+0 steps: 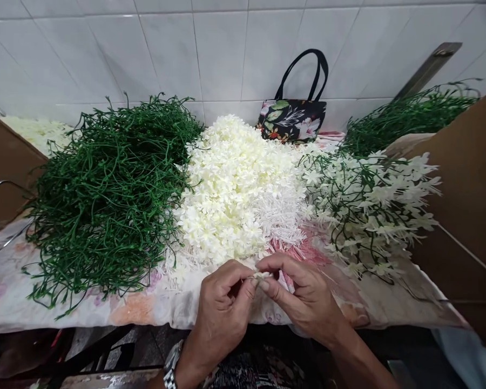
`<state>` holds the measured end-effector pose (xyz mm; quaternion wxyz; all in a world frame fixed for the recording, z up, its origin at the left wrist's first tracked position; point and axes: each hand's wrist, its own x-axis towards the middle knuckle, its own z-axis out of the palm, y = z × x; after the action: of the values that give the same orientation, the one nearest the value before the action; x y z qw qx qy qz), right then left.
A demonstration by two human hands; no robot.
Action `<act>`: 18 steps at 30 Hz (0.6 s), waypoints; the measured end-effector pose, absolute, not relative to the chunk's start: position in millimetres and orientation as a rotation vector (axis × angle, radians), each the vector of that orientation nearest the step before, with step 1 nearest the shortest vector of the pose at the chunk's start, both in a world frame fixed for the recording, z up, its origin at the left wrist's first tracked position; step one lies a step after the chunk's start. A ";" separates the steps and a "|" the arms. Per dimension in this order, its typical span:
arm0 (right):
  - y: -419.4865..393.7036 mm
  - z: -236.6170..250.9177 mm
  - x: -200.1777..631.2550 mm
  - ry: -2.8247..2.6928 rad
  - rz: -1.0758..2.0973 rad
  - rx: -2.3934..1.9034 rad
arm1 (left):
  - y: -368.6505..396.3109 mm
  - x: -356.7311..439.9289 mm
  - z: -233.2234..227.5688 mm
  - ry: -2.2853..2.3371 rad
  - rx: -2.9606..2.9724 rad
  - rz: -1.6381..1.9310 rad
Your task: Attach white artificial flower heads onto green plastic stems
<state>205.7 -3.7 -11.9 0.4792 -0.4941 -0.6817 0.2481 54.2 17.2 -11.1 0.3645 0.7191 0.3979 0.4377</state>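
Left hand and right hand mostly hide a small white blossom

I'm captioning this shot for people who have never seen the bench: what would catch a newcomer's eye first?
Probably the big heap of white flower heads in the middle of the table, flanked by a tangled mound of green stems on its left and a pile of stems with white flowers fitted on its right. In front, the left hand and right hand pinch one small white flower between their fingertips.
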 end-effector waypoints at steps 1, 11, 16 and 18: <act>-4.6 -12.3 206.0 -1.680 0.613 -1.197 | 15.9 53.9 -11.1 1.021 1.856 1.106; -13.2 -21.4 204.1 -1.557 0.690 -1.267 | 7.2 48.6 -7.4 0.982 1.806 1.053; -16.6 -28.2 202.7 -1.449 0.792 -1.259 | 6.1 45.1 -8.8 0.984 1.820 1.054; -17.3 -29.2 201.7 -1.421 0.809 -1.241 | 5.9 44.9 -9.4 0.983 1.828 1.037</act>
<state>201.7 -17.3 -29.2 0.5179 -0.5173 -0.5921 0.3370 44.9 5.9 -9.4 0.3991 0.7224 0.3883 0.4099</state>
